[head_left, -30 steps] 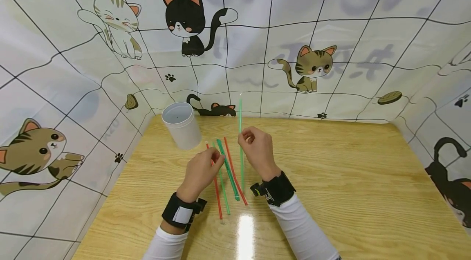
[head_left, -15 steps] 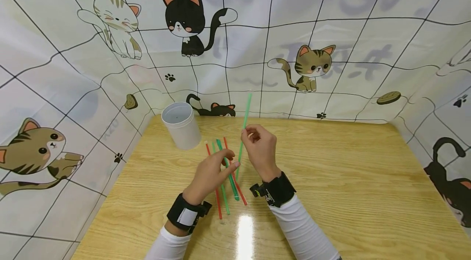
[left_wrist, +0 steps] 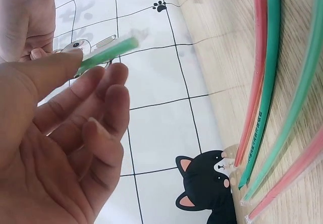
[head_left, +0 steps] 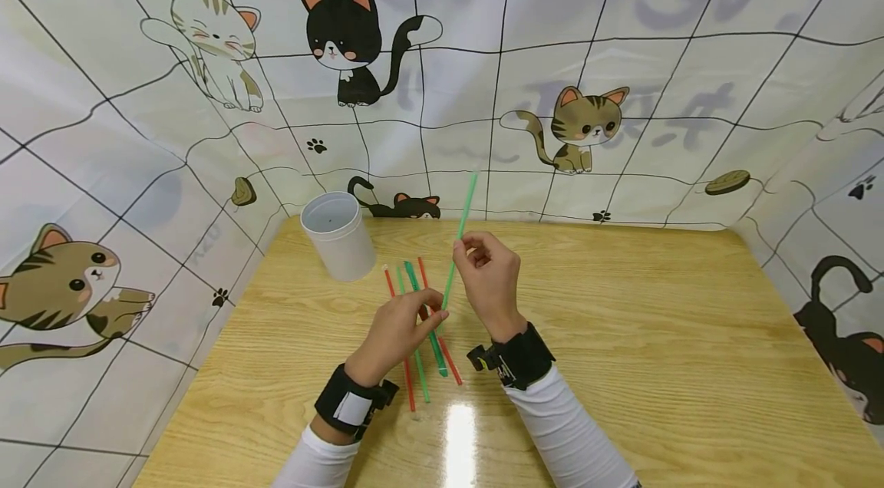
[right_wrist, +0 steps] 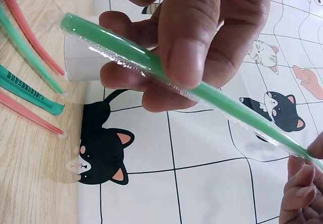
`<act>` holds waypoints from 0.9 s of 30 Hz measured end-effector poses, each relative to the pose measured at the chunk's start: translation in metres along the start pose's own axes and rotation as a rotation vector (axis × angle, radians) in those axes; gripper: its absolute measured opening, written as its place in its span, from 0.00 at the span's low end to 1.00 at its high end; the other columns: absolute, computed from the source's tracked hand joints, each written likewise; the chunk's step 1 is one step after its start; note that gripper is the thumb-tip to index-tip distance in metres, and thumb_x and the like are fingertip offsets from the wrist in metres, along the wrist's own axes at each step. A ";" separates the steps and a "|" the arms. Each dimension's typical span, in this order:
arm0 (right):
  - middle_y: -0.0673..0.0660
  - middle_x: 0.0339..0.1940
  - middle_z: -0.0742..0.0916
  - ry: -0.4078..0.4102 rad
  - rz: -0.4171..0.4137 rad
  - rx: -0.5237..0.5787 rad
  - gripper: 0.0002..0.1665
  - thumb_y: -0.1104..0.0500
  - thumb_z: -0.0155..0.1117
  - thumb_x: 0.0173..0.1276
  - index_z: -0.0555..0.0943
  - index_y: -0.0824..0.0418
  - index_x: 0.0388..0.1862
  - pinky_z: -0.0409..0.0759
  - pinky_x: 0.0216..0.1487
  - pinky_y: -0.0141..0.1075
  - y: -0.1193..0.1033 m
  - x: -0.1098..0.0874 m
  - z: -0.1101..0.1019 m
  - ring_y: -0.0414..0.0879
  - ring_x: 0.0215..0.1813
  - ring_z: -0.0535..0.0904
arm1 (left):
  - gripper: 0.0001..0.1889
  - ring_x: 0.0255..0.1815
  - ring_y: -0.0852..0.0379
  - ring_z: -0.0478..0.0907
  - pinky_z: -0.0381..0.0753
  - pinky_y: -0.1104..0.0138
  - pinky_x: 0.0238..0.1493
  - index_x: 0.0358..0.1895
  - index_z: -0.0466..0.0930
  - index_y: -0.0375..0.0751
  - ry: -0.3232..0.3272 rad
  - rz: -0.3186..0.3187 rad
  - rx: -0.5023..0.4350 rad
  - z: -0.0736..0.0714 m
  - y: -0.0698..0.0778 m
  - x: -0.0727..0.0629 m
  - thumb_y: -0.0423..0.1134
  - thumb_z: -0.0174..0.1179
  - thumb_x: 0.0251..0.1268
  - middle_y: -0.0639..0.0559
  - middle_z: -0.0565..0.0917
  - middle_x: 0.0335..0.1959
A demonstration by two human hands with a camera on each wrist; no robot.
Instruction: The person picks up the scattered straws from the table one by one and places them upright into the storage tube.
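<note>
A light green drinking straw [head_left: 467,204] in a clear wrapper is held slanting above the table, between both hands. My right hand [head_left: 490,281] pinches it partway along; in the right wrist view the thumb [right_wrist: 185,62] lies on the wrapped straw, with fingers behind. My left hand [head_left: 397,328] pinches the straw's lower end between thumb and index finger, and the wrapped tip [left_wrist: 121,48] sticks out past them in the left wrist view. Beneath the left hand lie more straws: a dark green one [head_left: 438,356], a light green one [head_left: 422,377] and red ones [head_left: 410,384].
A white plastic cup [head_left: 348,246] stands upright at the table's back left, beyond the loose straws. The wooden table [head_left: 656,334] reaches back to a white curtain [head_left: 470,89] printed with cartoon cats, which also runs along both sides.
My left hand has moved right, from over the loose straws to the held straw's lower end, and now pinches it. The held straw has tilted, its top leaning right; my right hand shifted slightly right.
</note>
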State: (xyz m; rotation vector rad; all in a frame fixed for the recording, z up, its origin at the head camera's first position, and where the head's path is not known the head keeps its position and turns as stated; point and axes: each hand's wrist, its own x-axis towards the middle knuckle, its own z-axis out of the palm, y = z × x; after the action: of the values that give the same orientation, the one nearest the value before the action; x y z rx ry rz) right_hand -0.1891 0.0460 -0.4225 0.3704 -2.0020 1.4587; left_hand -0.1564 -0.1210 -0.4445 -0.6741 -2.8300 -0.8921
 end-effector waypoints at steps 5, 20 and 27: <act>0.60 0.32 0.88 0.016 -0.002 0.021 0.07 0.61 0.64 0.73 0.85 0.64 0.42 0.71 0.33 0.34 -0.001 0.003 -0.002 0.44 0.26 0.73 | 0.03 0.28 0.65 0.75 0.68 0.72 0.24 0.41 0.85 0.48 -0.007 -0.003 0.004 -0.001 0.001 0.002 0.41 0.64 0.70 0.57 0.86 0.34; 0.64 0.32 0.90 0.015 0.066 0.115 0.06 0.64 0.65 0.70 0.85 0.67 0.41 0.72 0.33 0.31 -0.006 0.008 -0.010 0.40 0.27 0.75 | 0.06 0.30 0.64 0.77 0.72 0.71 0.30 0.44 0.86 0.47 0.035 -0.026 0.018 -0.008 0.000 0.004 0.42 0.64 0.70 0.56 0.87 0.36; 0.65 0.31 0.89 0.011 0.112 0.180 0.07 0.64 0.66 0.70 0.84 0.69 0.40 0.70 0.34 0.30 -0.012 0.009 -0.012 0.39 0.28 0.74 | 0.07 0.33 0.61 0.79 0.75 0.69 0.33 0.45 0.86 0.45 0.087 -0.033 -0.008 -0.015 -0.005 0.003 0.40 0.64 0.69 0.54 0.87 0.36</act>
State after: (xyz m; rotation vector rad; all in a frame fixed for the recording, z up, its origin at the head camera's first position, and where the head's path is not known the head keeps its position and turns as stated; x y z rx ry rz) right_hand -0.1853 0.0541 -0.4060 0.3288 -1.9145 1.7138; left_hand -0.1617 -0.1323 -0.4347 -0.5761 -2.7702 -0.9156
